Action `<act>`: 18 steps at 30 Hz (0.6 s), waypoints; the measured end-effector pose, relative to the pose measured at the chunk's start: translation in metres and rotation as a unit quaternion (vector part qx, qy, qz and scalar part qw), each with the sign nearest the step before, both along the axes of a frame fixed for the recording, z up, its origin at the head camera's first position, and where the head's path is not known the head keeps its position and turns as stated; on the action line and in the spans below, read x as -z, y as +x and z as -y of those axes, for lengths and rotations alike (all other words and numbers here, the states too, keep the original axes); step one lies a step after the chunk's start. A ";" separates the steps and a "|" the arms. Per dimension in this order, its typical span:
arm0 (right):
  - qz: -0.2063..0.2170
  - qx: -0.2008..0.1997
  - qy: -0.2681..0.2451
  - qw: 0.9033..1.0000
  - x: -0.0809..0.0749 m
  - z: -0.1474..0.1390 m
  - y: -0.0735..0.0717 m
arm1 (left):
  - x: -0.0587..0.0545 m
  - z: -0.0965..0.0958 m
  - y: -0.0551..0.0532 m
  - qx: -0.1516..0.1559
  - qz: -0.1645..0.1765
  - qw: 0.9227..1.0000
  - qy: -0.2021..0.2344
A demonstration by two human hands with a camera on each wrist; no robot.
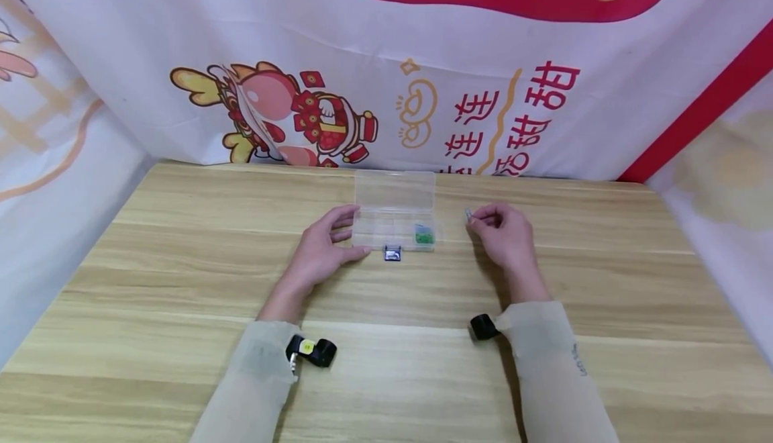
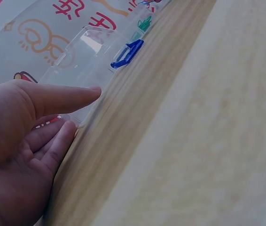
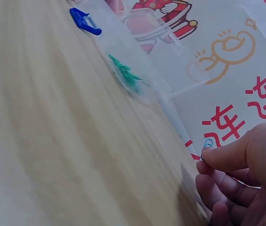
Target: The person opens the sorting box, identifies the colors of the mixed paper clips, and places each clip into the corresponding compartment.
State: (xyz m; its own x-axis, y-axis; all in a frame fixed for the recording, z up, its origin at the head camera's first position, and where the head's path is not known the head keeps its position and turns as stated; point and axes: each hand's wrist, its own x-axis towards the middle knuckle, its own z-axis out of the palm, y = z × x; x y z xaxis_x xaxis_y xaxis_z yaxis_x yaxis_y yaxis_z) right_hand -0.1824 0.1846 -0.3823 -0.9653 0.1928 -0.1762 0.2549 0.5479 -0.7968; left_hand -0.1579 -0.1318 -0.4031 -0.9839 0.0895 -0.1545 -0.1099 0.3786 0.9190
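Note:
A clear plastic compartment box (image 1: 383, 229) lies on the wooden table, its transparent lid (image 1: 395, 190) raised at the back. A blue latch (image 1: 392, 253) sticks out at its front. Small green pieces (image 1: 425, 237) lie in the right-hand compartment, with something pale blue behind them. My left hand (image 1: 323, 245) holds the left end of the box, thumb at the front corner and fingers toward the back. To the right of the box, apart from it, my right hand (image 1: 502, 231) pinches a small light-blue paper clip (image 3: 208, 142) between thumb and index finger.
A white printed cloth (image 1: 362, 47) with red characters and cartoon figures hangs behind the table (image 1: 386, 376). Similar cloth hangs at both sides. Black wrist cameras sit on both forearms.

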 end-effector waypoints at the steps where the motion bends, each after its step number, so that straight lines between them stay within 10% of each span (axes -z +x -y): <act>1: -0.002 0.003 -0.004 1.000 0.000 0.002 0.001 | 0.000 0.001 0.000 0.000 0.000 1.000 -0.001; 18: -0.027 0.053 -0.067 0.996 0.003 0.009 0.004 | 0.000 0.002 0.000 0.001 -0.003 1.000 0.000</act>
State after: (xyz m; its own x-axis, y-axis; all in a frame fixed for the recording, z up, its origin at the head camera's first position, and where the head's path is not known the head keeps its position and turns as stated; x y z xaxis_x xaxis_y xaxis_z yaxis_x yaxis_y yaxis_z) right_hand -0.1780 0.1756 -0.3852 -0.9495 0.2722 -0.1559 0.2607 0.4081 -0.8749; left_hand -0.1578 -0.1338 -0.4029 -0.9847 0.0909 -0.1484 -0.1037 0.3782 0.9199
